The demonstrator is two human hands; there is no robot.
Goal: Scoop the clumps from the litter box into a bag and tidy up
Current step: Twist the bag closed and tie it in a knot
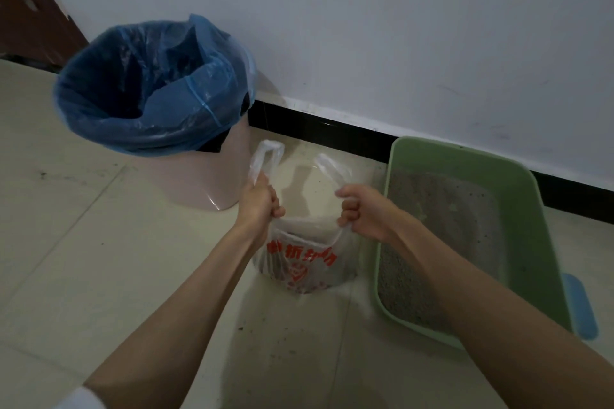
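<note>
Left hand [257, 201] and right hand [360, 212] each clench a handle of the printed plastic bag [300, 267]. Cross the handles above the fingers and knot tightly, so no litter spills.

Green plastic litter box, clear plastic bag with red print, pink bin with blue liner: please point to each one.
Green plastic litter box [528, 236]: head view, right wall.
Clear plastic bag with red print [300, 262]: head view, printed front.
Pink bin with blue liner [212, 176]: head view, pink side wall.
</note>
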